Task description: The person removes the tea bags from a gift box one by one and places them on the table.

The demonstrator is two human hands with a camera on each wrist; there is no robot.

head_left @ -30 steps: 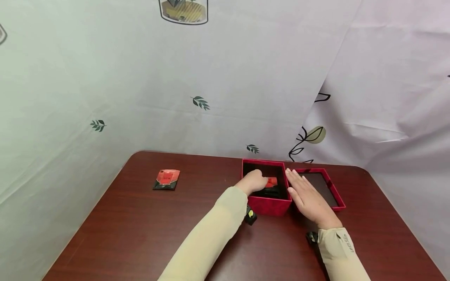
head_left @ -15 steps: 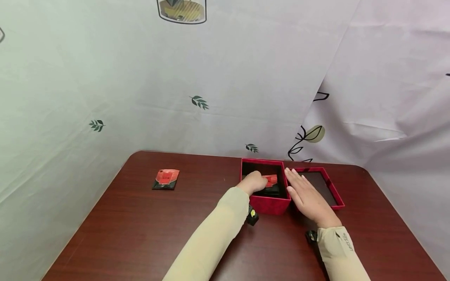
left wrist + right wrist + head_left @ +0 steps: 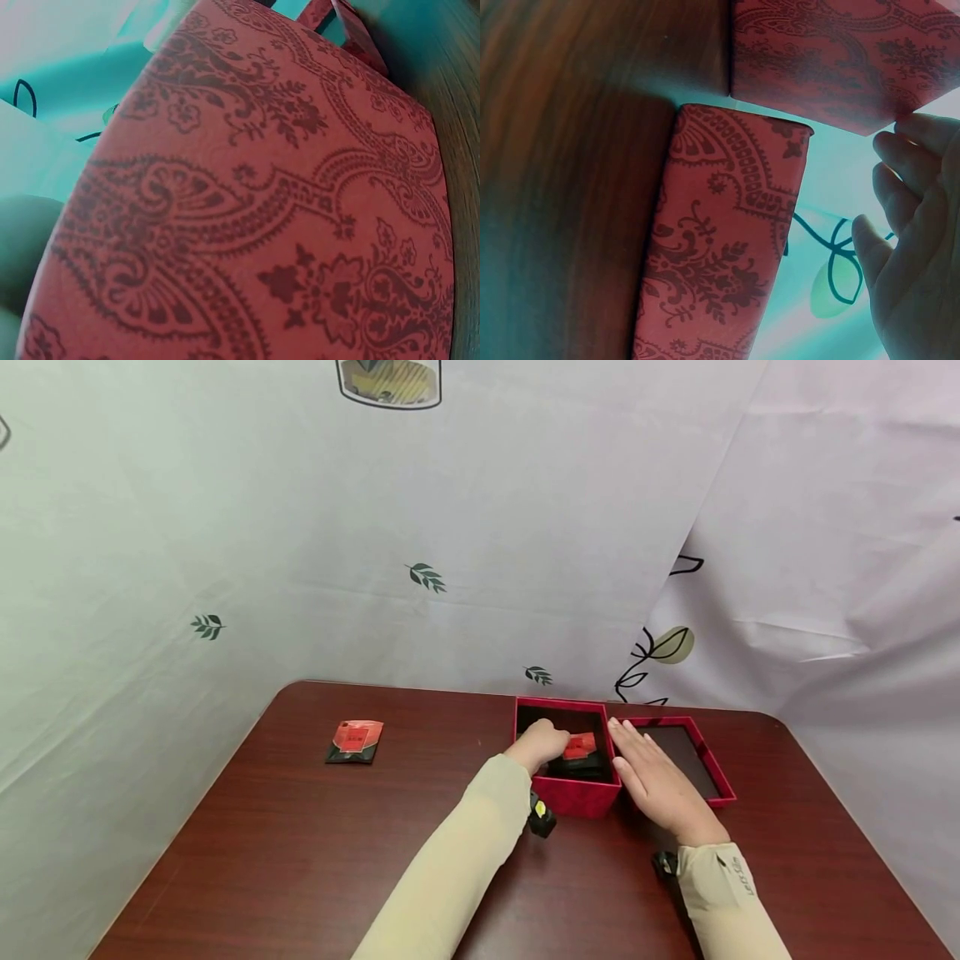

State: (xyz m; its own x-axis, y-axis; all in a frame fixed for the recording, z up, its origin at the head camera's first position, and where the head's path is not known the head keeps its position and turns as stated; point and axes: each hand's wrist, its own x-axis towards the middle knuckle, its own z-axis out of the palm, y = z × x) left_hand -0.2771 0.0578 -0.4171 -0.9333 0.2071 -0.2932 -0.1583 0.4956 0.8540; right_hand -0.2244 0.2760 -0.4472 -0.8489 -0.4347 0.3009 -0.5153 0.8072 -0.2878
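Observation:
My left hand (image 3: 542, 745) reaches down into a red box (image 3: 573, 799) with a black inside. Its curled fingers pinch the left edge of a red-and-black sachet (image 3: 579, 746) in the box; the fingertips are partly hidden. In the left wrist view the patterned box wall (image 3: 255, 195) fills most of the picture. My right hand (image 3: 660, 785) is held flat with straight fingers, fingertips at the box's right rim. In the right wrist view those fingers (image 3: 907, 161) meet the box edge. Another red-and-black sachet (image 3: 355, 742) lies at the table's left.
A red lid (image 3: 716, 768) with a dark inside lies upturned right of the box, partly beneath my right hand in the head view. The brown table (image 3: 337, 852) ends at a pale printed cloth (image 3: 480, 527) behind it.
The sachet in the box has shifted slightly and more of its red part shows beside my left hand. My right hand stays at the box rim.

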